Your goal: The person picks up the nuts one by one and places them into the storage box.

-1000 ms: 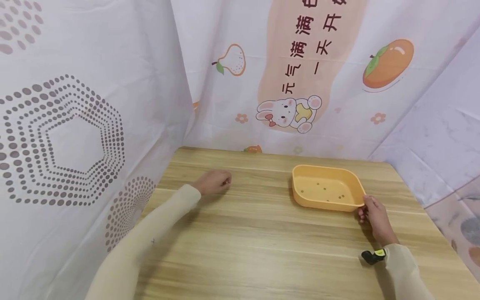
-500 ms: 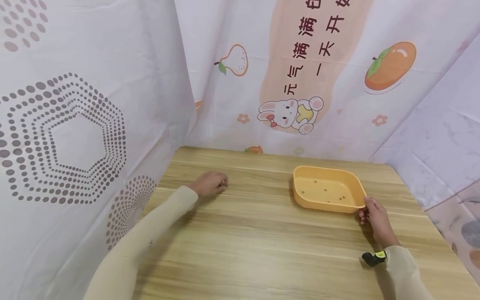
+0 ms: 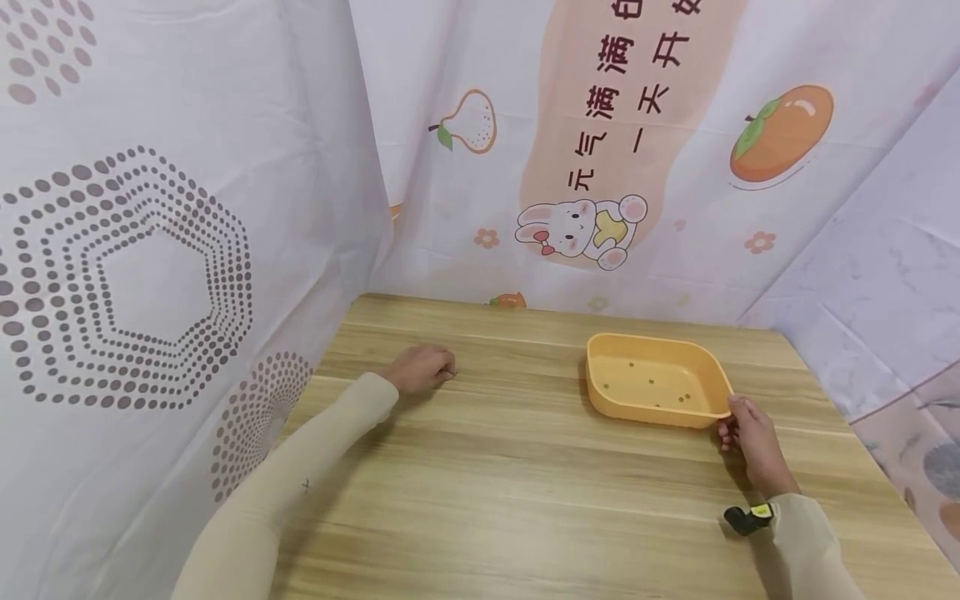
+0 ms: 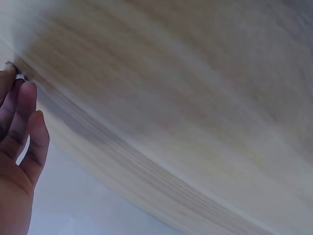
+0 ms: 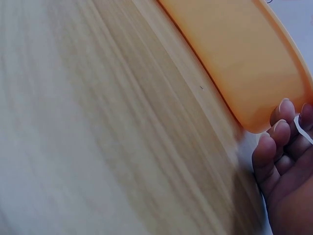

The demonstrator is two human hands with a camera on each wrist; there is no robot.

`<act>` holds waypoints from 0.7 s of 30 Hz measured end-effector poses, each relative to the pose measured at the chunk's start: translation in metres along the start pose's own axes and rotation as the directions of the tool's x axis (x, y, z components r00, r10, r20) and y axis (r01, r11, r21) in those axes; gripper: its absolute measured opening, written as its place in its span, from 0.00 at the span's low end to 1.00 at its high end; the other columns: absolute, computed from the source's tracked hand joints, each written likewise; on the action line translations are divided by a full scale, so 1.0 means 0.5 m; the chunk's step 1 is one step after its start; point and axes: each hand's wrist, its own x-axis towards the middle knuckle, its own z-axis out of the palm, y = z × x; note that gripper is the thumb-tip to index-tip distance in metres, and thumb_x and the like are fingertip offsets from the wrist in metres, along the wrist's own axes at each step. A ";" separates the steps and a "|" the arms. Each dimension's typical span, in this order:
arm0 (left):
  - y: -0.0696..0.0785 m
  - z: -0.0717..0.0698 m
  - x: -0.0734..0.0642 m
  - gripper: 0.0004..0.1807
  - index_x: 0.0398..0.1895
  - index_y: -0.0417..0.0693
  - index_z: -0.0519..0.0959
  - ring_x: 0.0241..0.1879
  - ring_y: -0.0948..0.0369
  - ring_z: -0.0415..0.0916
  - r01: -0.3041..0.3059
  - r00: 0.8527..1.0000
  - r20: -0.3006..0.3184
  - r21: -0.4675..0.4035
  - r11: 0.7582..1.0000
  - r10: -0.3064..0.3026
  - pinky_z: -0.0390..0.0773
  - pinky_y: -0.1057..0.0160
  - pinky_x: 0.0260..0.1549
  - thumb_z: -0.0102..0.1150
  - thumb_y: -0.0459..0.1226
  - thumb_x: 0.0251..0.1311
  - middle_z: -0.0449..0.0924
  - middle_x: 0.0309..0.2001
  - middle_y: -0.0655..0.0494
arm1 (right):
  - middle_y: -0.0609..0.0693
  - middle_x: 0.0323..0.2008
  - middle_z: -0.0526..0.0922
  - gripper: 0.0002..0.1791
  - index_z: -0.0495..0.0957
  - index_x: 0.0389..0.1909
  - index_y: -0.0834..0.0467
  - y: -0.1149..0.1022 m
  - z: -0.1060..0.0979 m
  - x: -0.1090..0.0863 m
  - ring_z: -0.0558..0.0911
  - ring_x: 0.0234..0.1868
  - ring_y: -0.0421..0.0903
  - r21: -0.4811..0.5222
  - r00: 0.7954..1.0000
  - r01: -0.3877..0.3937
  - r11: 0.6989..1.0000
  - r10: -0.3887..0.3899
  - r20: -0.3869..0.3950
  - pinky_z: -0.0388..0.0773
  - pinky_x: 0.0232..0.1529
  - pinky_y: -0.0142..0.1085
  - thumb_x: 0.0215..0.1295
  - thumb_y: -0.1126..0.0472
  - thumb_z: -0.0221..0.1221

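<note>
Orange tray (image 3: 648, 413): near surface's (image 3: 487, 508) far right corner, tiny pieces (image 3: 652, 382) inside; right hand (image 3: 756, 442), fingers curled, pinching its near right corner. Left hand (image 3: 417, 368), towards far left corner, pinching tiny dark piece (image 3: 453, 374); slight fingertip hold, could slip.

Can read only Chinese lettering (image 3: 615, 92) here, printed sideways in dark red on the peach patch (image 3: 663, 158) of the back curtain (image 3: 697, 250): 元气满满 in one line, 一天开 in the other, then runs off the top. Can't make out anything on the yellow tag (image 3: 762, 510) by the right sleeve (image 3: 810, 537), way too small.
</note>
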 end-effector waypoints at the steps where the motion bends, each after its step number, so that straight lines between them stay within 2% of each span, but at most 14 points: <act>1: 0.000 0.000 0.000 0.02 0.38 0.50 0.83 0.38 0.62 0.80 0.000 1.000 0.000 0.003 1.000 0.000 0.81 0.61 0.39 0.63 0.34 0.70 0.83 0.41 0.59 | 0.44 0.23 0.75 0.21 0.72 0.32 0.52 0.000 0.000 -0.001 0.74 0.23 0.39 -0.002 1.000 0.003 1.000 -0.003 0.001 0.77 0.23 0.32 0.81 0.42 0.47; 7: 0.001 0.001 0.000 0.03 0.36 0.48 0.82 0.38 0.61 0.80 0.019 1.000 0.012 0.014 1.000 -0.019 0.82 0.61 0.39 0.65 0.36 0.69 0.82 0.38 0.58 | 0.44 0.23 0.76 0.21 0.72 0.33 0.52 0.002 -0.002 -0.001 0.75 0.23 0.39 -0.009 1.000 0.012 1.000 -0.012 0.001 0.77 0.24 0.32 0.81 0.42 0.47; 14: 0.005 -0.009 0.001 0.04 0.38 0.44 0.82 0.39 0.59 0.81 0.058 0.996 0.070 -0.010 0.998 -0.057 0.82 0.59 0.42 0.65 0.36 0.69 0.83 0.38 0.56 | 0.44 0.23 0.76 0.21 0.72 0.32 0.53 0.001 0.002 -0.003 0.75 0.23 0.38 -0.008 1.000 0.009 1.000 -0.009 -0.003 0.77 0.23 0.31 0.81 0.43 0.47; 21: 0.000 -0.015 -0.001 0.07 0.32 0.45 0.80 0.29 0.64 0.71 0.056 0.993 0.112 -0.063 0.996 -0.049 0.77 0.63 0.34 0.62 0.35 0.71 0.77 0.30 0.59 | 0.43 0.23 0.76 0.21 0.72 0.32 0.53 0.000 0.001 -0.002 0.75 0.23 0.38 -0.008 1.000 0.003 1.000 -0.003 -0.010 0.76 0.23 0.31 0.82 0.44 0.46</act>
